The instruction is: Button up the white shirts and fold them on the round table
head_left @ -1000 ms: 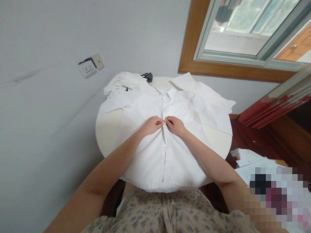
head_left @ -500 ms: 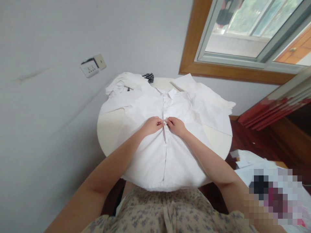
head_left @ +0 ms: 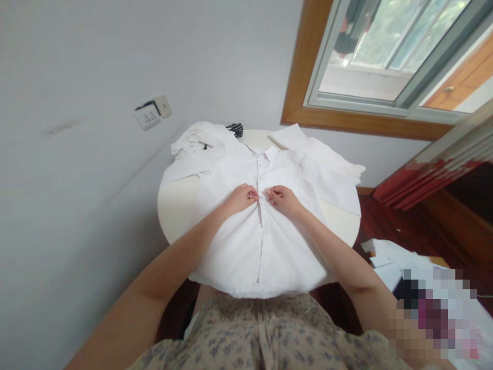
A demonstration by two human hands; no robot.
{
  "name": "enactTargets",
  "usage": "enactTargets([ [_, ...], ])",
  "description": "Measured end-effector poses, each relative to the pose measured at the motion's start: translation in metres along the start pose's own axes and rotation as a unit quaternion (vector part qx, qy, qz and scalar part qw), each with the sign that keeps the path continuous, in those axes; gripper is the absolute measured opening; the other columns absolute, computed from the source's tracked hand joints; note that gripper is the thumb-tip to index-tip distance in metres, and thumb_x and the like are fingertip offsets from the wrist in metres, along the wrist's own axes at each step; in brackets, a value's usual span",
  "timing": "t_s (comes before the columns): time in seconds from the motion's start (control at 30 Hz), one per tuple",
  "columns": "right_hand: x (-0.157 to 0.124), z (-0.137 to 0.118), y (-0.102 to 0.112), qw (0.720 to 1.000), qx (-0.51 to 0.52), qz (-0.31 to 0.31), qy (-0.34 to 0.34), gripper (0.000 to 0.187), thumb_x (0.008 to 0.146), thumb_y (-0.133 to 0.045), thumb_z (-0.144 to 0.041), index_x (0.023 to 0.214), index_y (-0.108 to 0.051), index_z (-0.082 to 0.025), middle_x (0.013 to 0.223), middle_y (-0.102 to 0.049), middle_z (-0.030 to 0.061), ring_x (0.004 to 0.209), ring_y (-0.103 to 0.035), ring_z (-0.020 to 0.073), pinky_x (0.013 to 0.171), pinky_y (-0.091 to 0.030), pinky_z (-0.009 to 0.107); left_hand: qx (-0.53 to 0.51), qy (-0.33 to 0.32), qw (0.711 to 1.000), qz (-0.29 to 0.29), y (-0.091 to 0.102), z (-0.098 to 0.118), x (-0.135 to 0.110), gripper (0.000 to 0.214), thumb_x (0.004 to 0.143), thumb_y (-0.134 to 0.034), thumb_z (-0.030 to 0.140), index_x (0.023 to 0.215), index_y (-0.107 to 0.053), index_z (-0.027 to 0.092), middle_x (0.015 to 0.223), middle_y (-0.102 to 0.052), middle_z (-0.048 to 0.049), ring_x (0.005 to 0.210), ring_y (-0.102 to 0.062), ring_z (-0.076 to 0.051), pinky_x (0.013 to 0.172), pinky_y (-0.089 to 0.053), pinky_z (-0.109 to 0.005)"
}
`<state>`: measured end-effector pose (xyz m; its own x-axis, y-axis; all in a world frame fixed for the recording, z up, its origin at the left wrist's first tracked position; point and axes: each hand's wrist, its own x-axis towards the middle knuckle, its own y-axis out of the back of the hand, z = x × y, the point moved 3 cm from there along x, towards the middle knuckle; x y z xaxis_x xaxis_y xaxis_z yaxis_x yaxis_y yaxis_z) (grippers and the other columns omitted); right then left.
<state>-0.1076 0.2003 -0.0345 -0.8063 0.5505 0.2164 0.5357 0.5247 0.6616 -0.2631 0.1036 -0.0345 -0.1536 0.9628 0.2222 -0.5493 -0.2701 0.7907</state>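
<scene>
A white button-up shirt (head_left: 239, 257) lies front side up, collar away from me, over a round cream table (head_left: 177, 199). At the middle of its button placket, my left hand (head_left: 243, 198) pinches the fabric edge with fingers closed. Just right of the opening, my right hand (head_left: 283, 199) is closed in a pinch on the shirt's other front edge. Below the hands the placket gapes a little, and a small button shows there. The fingertips hide the exact spot they grip.
Crumpled white cloth (head_left: 192, 141) and a black-and-white striped piece (head_left: 235, 129) lie at the table's back left. Wall sockets (head_left: 148, 115) are on the left wall, a wood-framed window (head_left: 358, 128) behind. Papers (head_left: 393, 254) sit low at right, near a red-and-white curtain (head_left: 408, 177).
My right hand has shifted slightly right, widening the small gap between the two hands. My left hand stays at the placket. The view has tilted a little.
</scene>
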Motion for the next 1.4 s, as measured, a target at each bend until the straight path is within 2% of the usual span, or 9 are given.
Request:
enactTargets([
  [0.1,-0.023,-0.003,0.013,0.990,-0.130,-0.009,0.061,0.033,0.089,-0.043,-0.038,0.107,-0.065,-0.020,0.109,-0.065,0.0083,0.103,-0.057,0.0204,0.090,-0.042,0.034,0.074,-0.056,0.996,-0.012,0.009,0.008,-0.018,0.026,0.082,-0.052,0.031,0.100,-0.063,0.017,0.102,-0.061,-0.0084,0.097,-0.056,-0.018,0.091,-0.043,-0.032],
  [0.2,-0.052,-0.004,0.017,0.960,-0.276,-0.020,0.043,0.047,0.089,-0.042,-0.047,0.132,-0.048,-0.027,0.139,-0.045,0.0070,0.131,-0.033,0.0274,0.105,-0.027,0.048,0.166,-0.084,0.983,-0.013,0.015,0.013,-0.045,0.041,0.087,-0.045,0.037,0.125,-0.052,0.023,0.132,-0.050,-0.0080,0.124,-0.040,-0.024,0.106,-0.029,-0.041],
  [0.3,-0.075,-0.003,0.015,0.937,-0.348,-0.035,0.009,0.060,0.088,-0.035,-0.058,0.141,-0.033,-0.030,0.150,-0.026,0.0051,0.138,-0.017,0.0287,0.107,-0.016,0.054,0.224,-0.052,0.973,-0.024,0.015,0.011,-0.069,0.053,0.089,-0.040,0.048,0.138,-0.036,0.030,0.147,-0.031,-0.0053,0.135,-0.024,-0.028,0.109,-0.018,-0.050],
  [0.43,-0.084,0.000,0.014,0.931,-0.363,-0.041,0.013,0.060,0.089,-0.032,-0.060,0.142,-0.030,-0.031,0.152,-0.021,0.0030,0.139,-0.013,0.0263,0.110,-0.011,0.051,0.245,-0.036,0.968,-0.037,0.013,0.004,-0.083,0.053,0.089,-0.035,0.053,0.139,-0.034,0.032,0.149,-0.028,-0.0044,0.137,-0.021,-0.027,0.110,-0.012,-0.052],
  [0.73,-0.083,-0.004,0.024,0.949,-0.313,-0.029,0.029,0.058,0.086,-0.047,-0.053,0.137,-0.038,-0.029,0.148,-0.028,0.0086,0.137,-0.019,0.0286,0.107,-0.017,0.055,0.180,-0.052,0.982,-0.011,0.018,0.017,-0.085,0.041,0.088,-0.046,0.043,0.127,-0.050,0.032,0.140,-0.042,-0.0060,0.131,-0.031,-0.027,0.107,-0.018,-0.051],
  [0.83,-0.080,-0.028,0.025,0.962,-0.270,-0.009,0.048,0.044,0.085,-0.055,-0.036,0.127,-0.051,-0.024,0.134,-0.046,0.0123,0.126,-0.038,0.0280,0.101,-0.029,0.049,0.150,-0.092,0.984,-0.017,0.018,0.038,-0.084,0.028,0.088,-0.046,0.033,0.111,-0.061,0.027,0.121,-0.054,-0.0063,0.118,-0.042,-0.023,0.102,-0.029,-0.043],
  [0.93,-0.078,-0.051,0.015,0.980,-0.181,-0.042,0.068,0.023,0.086,-0.050,-0.019,0.104,-0.065,-0.019,0.099,-0.062,0.0090,0.092,-0.056,0.0186,0.085,-0.042,0.032,0.113,-0.105,0.987,-0.031,0.015,0.054,-0.083,0.023,0.088,-0.046,0.030,0.098,-0.065,0.024,0.100,-0.059,-0.0054,0.101,-0.049,-0.020,0.092,-0.037,-0.036],
  [1.07,-0.083,-0.060,-0.004,0.990,-0.116,-0.074,0.041,0.015,0.083,-0.052,-0.015,0.088,-0.067,-0.016,0.080,-0.059,0.0043,0.069,-0.054,0.0121,0.069,-0.042,0.024,0.108,-0.097,0.988,-0.044,0.006,0.064,-0.085,0.020,0.086,-0.049,0.030,0.096,-0.064,0.023,0.094,-0.057,-0.0047,0.096,-0.049,-0.020,0.088,-0.038,-0.034],
  [1.4,-0.086,-0.061,-0.017,0.990,-0.133,-0.041,-0.017,0.018,0.078,-0.064,-0.033,0.083,-0.065,-0.016,0.077,-0.055,0.0038,0.070,-0.051,0.0130,0.066,-0.040,0.024,0.117,-0.051,0.992,-0.025,-0.003,0.065,-0.089,0.014,0.081,-0.055,0.023,0.093,-0.062,0.022,0.094,-0.057,-0.0046,0.096,-0.048,-0.021,0.089,-0.037,-0.036],
])
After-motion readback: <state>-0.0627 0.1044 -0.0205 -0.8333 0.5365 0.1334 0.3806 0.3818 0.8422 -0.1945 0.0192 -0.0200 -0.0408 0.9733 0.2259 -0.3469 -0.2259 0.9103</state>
